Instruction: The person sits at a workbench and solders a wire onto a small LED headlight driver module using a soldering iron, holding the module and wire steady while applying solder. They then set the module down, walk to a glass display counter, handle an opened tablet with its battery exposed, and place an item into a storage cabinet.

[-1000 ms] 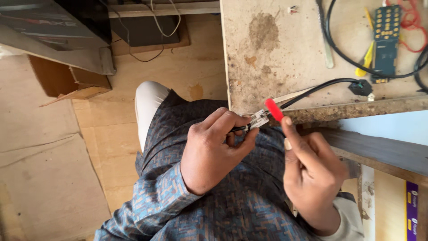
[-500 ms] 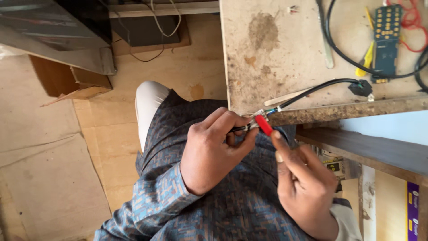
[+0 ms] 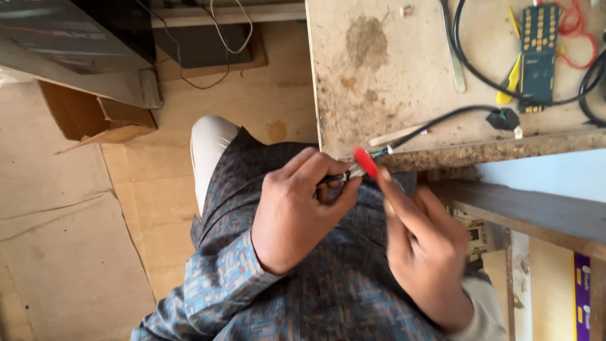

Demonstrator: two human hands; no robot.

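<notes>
Below the tabletop (image 3: 404, 82) edge, left hand (image 3: 297, 215) pinches a small metal connector (image 3: 352, 172) with red tip (image 3: 365, 161); right hand (image 3: 426, 246), at 3 o'clock, blurred, loosely curled, empty; black cable (image 3: 442, 120) joint apparently unfinished.

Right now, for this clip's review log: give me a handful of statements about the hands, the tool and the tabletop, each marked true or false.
1. The left hand grips a small tool with a red tip. True.
2. The right hand rests flat on the table. False: it is below the table edge, its fingers raised toward the red tip.
3. A black cable runs across the table toward the tool. True.
4. The green circuit board lies on the floor. False: it lies on the table, at the far right.
5. A cardboard box sits on the floor to the left. True.
6. The person wears a plain white shirt. False: the sleeve is blue-grey and patterned.
</notes>
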